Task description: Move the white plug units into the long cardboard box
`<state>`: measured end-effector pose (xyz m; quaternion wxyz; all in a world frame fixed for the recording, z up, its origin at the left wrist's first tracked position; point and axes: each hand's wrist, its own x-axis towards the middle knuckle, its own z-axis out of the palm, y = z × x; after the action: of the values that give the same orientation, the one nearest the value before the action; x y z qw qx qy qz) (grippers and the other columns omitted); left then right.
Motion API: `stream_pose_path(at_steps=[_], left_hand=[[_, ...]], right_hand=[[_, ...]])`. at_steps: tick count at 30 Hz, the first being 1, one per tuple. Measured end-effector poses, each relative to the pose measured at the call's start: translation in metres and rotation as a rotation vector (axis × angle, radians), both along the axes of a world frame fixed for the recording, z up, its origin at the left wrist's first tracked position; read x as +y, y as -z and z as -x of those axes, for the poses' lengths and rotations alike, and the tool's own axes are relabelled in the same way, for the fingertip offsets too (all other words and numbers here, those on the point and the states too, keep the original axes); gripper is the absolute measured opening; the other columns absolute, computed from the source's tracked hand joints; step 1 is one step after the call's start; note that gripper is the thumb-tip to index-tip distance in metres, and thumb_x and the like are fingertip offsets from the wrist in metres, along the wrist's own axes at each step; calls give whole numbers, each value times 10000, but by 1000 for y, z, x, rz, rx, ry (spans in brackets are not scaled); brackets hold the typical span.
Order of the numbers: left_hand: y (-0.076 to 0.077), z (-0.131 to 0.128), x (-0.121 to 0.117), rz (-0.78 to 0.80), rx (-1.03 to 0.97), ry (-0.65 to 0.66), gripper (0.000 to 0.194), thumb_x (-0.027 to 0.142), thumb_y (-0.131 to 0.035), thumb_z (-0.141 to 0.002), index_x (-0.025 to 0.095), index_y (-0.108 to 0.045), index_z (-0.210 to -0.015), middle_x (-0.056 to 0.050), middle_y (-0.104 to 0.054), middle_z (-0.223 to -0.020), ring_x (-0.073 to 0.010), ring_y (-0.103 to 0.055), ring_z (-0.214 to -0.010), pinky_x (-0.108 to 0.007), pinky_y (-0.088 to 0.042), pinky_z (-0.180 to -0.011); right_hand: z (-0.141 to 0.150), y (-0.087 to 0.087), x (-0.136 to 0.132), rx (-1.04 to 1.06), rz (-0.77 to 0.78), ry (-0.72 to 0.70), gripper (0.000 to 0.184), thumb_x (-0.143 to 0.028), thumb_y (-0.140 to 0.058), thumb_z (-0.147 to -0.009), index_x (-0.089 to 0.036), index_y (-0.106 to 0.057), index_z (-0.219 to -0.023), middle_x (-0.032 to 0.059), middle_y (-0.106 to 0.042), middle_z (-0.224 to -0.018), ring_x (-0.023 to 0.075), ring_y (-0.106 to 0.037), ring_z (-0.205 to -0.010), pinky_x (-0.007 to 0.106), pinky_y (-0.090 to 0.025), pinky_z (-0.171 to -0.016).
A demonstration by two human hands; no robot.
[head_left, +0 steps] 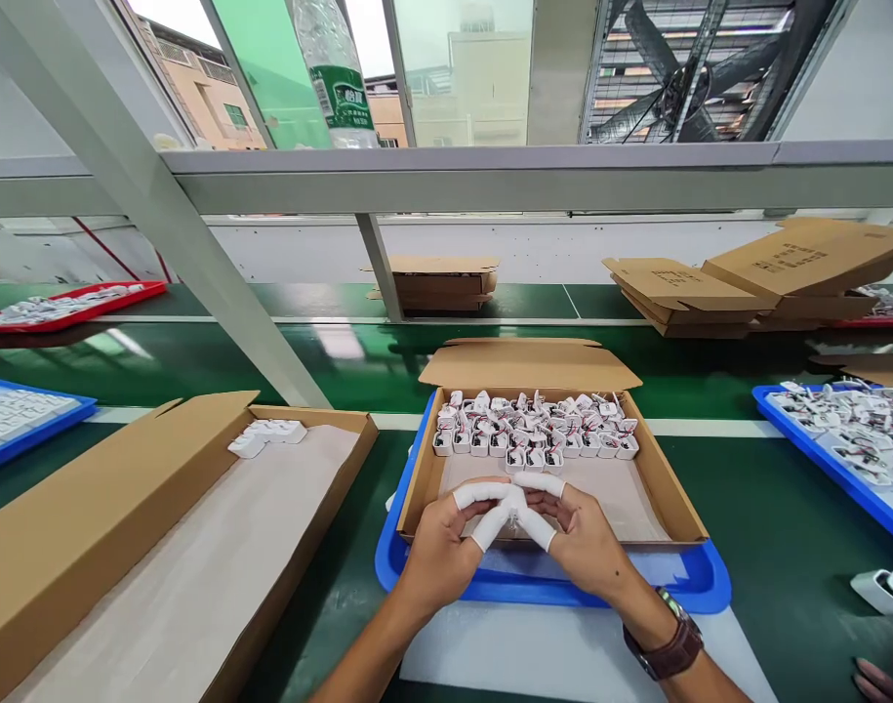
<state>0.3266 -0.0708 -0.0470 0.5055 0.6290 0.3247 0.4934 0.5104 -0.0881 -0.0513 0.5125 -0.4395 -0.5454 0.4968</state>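
Head view: the left hand (444, 542) and right hand (590, 542), fingertips wrapped in white, together pinch a small white piece (514, 523), mostly hidden, above the open box's (669, 488) near edge. White parts (534, 428) fill the box's far half. Beneath the box lies a blue tray (702, 588); left of it, a long carton (131, 498).

Everything's shot from a single head-worn cam, pointed forward and a bit down across the green workbench (783, 566). The left hand (450, 532) and right hand (588, 542) are seen pretty close up, just below center, while the exhaust fan (686, 93) is caught way farther back, up top.
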Motion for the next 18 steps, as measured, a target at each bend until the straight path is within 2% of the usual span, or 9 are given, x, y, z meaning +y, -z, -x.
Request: stream_pose_path(at_steps=[3, 8, 10, 12, 16, 18], left_hand=[[1, 1, -3, -54, -7, -41, 201, 151, -688, -891, 222, -738, -1072, -85, -754, -1203, -247, -734, -1102, -358, -610, -978], [7, 4, -6, -378, 128, -118, 275, 62, -627, -903, 244, -719, -1089, -90, -682, -1302, -238, -679, -1198, -387, -577, -1033], [8, 4, -7, -438, 182, -124, 306, 49, -630, -895, 248, -718, -1111, -93, -666, -1334, -241, -660, -1227, -408, -543, -1078], [8, 4, -6, -368, 158, -100, 307, 75, -636, -903, 250, -709, -1145, -97, -661, -1356, -249, -653, -1243, -406, -546, -1075], [11, 4, -3, 0, -48, -21, 412, 181, -682, -913, 264, -631, -1313, -90, -705, -1326, -242, -713, -1156, -386, -584, -1027], [11, 4, 0, 114, -79, 25, 412, 227, -728, -886, 252, -667, -1292, -81, -730, -1289, -251, -723, -1137, -383, -580, -1032]], right_hand=[[-1, -2, 1, 14, 22, -2, 434, -344, -802, -781, -214, -684, -1178, 95, -773, -1087, 233, -739, -971, 412, -605, -926], [-1, -4, 1, 51, 48, 9, 480, -386, -823, -772, -224, -669, -1197, 89, -773, -1075, 226, -744, -952, 408, -610, -912], [-2, -5, 2, 62, 42, 7, 481, -403, -821, -779, -229, -667, -1200, 87, -774, -1070, 228, -743, -960, 411, -609, -915], [-2, -5, 2, 64, 33, 7, 486, -406, -818, -785, -232, -664, -1211, 87, -773, -1067, 229, -742, -966, 417, -607, -923], [-2, -3, 1, 55, 35, 1, 473, -382, -803, -799, -224, -667, -1224, 99, -760, -1111, 232, -739, -986, 435, -597, -950], [-1, -1, 1, 47, 32, -2, 472, -366, -806, -788, -220, -672, -1216, 106, -756, -1132, 243, -733, -1013, 447, -590, -963]])
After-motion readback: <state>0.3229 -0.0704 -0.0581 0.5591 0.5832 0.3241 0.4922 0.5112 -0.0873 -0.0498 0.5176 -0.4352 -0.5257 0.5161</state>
